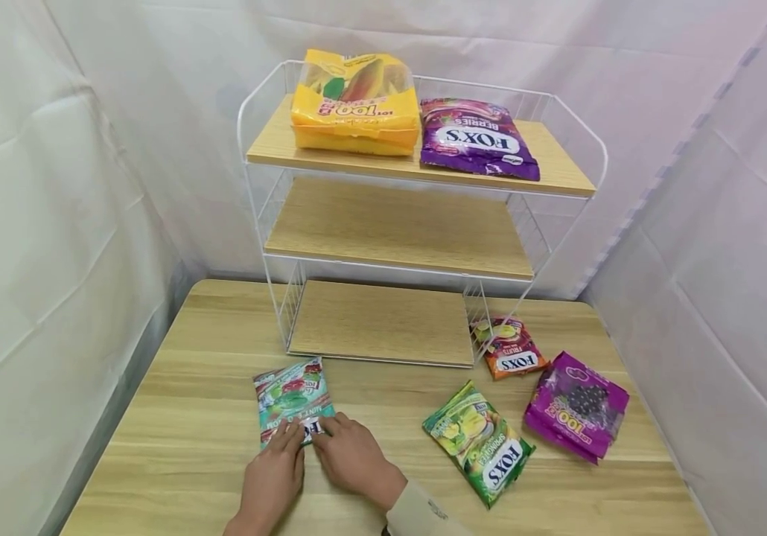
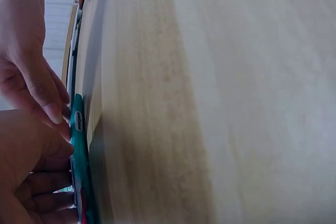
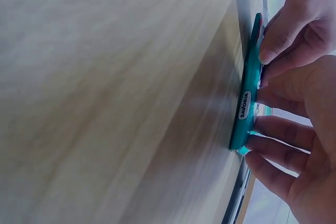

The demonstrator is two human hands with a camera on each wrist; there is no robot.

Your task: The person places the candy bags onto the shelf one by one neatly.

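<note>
A teal and red Fox's mint candy bag lies flat on the table, left of the middle. My left hand rests its fingertips on the bag's near edge. Beside it, my right hand touches the near right corner with its fingers extended. From the right wrist, the bag shows its teal side edge with a white "Savoria" label, fingertips spread along its upper face. In the left wrist view the bag's edge is seen low against the tabletop, both hands over it.
A three-tier shelf stands behind; its top tier bears a yellow bag and a purple Fox's berries bag. On the table at right lie a green Fox's bag, a purple candy bag and a red-orange Fox's fruits bag.
</note>
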